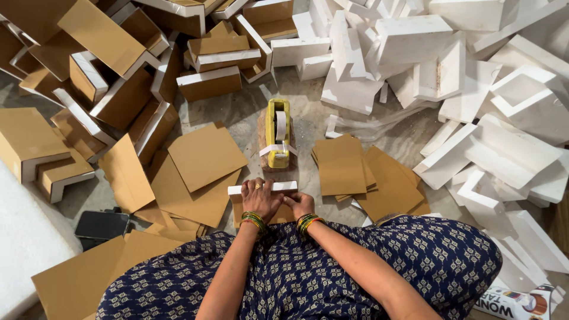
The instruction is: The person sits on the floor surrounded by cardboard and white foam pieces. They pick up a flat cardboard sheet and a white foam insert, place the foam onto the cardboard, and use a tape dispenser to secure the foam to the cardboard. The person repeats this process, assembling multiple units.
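Both hands press on a foam piece (264, 198) with brown card, lying long side left to right on the lap edge. The left hand (259, 198) lies flat on top. The right hand (298, 204) seems curled on its end. A tape holder (278, 133) sits just beyond, on the floor (308, 118) between card stacks.

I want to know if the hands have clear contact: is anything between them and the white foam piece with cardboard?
Nothing visible: the left hand and right hand rest directly on the foam piece.
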